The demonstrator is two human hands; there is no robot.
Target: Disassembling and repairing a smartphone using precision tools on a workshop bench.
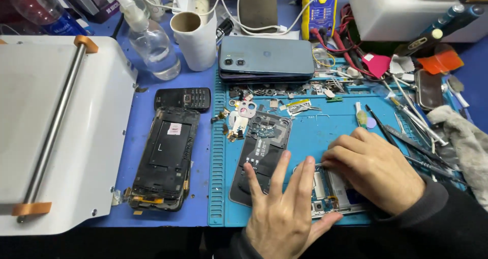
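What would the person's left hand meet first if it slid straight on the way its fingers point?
The left hand points up the blue work mat. Its fingertips already rest at the dark phone back cover; going on, it would probably meet that cover first, then the small loose parts beyond. Depth is unclear.

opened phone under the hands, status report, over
Left hand flat, fingers spread, steadying the opened phone. Right hand curled over its upper edge. Black back cover lies touching the left fingertips; nothing blocks the work.
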